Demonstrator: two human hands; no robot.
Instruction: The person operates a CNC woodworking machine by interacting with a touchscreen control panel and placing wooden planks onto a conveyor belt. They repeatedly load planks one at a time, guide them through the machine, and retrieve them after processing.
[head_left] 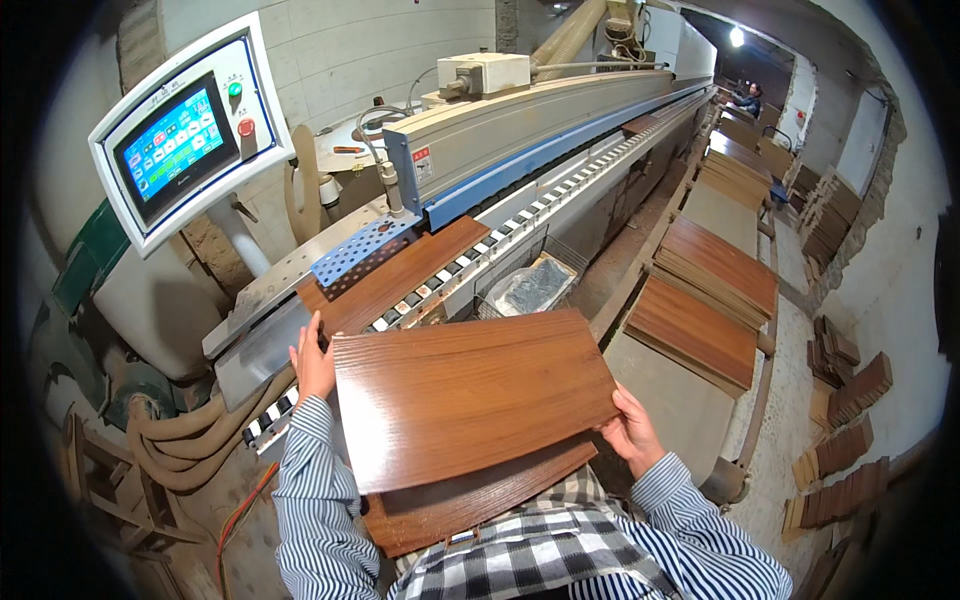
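Observation:
A glossy brown wood-grain panel (470, 390) is held level in front of me, above a second panel (500, 500) near my checked apron. My right hand (625, 425) grips the top panel's right corner. My left hand (312, 355) is beside that panel's left edge, fingers stretched upward near the end of a narrower panel (400, 270) lying on the edge-banding machine (520, 130) under a perforated blue plate (355, 250). Whether the left fingertips touch that narrower panel I cannot tell.
A control screen (175, 145) stands left. Panel stacks (690, 330) line a roller conveyor (665, 410) on the right, with board piles against the wall (850, 390). A wire basket (530, 290) hangs by the machine; hoses (190, 450) lie low left. A person (745, 100) is far back.

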